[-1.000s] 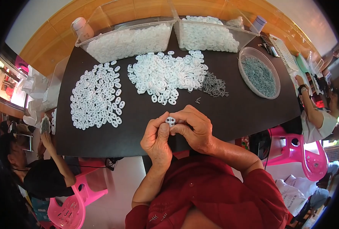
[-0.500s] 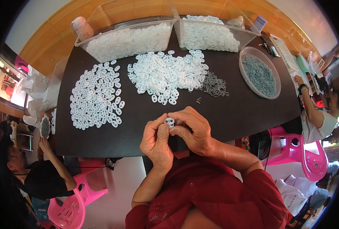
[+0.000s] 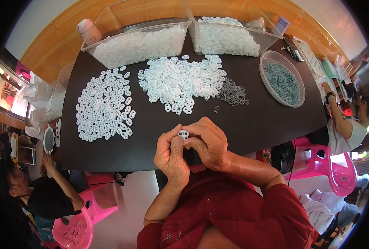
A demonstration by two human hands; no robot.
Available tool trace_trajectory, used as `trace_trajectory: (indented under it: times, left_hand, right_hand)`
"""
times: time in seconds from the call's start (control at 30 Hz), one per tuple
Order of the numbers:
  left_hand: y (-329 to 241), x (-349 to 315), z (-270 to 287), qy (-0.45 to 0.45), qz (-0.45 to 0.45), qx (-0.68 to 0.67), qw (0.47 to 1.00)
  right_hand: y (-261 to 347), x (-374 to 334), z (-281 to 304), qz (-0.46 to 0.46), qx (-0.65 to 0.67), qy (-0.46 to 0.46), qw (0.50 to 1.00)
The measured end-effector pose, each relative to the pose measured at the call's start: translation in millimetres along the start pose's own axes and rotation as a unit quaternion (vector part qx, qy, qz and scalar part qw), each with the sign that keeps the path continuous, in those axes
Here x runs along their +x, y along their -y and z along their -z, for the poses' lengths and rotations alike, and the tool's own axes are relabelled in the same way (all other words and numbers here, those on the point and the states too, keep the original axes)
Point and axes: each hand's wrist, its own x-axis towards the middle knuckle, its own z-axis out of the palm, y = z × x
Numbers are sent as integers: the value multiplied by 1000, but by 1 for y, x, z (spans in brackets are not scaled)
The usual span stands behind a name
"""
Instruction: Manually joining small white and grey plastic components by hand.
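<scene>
Between the fingertips of both hands is a small white oval piece with two holes (image 3: 183,133), held just above the table's near edge. My left hand (image 3: 171,155) is closed, its thumb and fingers pinching the piece from the left. My right hand (image 3: 209,143) is closed on it from the right. Beyond my hands spreads a heap of similar white two-hole pieces (image 3: 180,79). A small pile of short dark grey pins (image 3: 233,93) adjoins that heap's right side. Farther left lies a flatter spread of the white pieces (image 3: 103,106).
Two clear bins (image 3: 141,35) (image 3: 228,35) of white pieces stand along the back of the dark table (image 3: 151,128). A round tub (image 3: 304,97) of grey-green pins sits at the right. People are at both sides, near pink chairs (image 3: 74,228) (image 3: 343,178).
Both hands stay together on the white piece. They have shifted very slightly, and the piece has turned a little, with its holes now facing up more plainly.
</scene>
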Motion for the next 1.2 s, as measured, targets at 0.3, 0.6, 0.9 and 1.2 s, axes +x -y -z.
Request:
trace_trajectory:
  times: [0.3,0.6,0.9,1.2]
  left_hand:
    - [3,-5,-5,-24,-34,45,998]
    - [5,-6,-4,-46,-21,56,997]
    - [1,-12,-8,-40,-27,45,998]
    - [0,-12,-9,-36,-66,80,994]
  right_hand:
    - [-2,-4,-7,53,-25,-24,998]
    - [5,-5,-11,27,-36,-16,999]
    - [5,-6,-13,28,-26,-39,999]
    - [5,-4,-18,66,-45,-61,995]
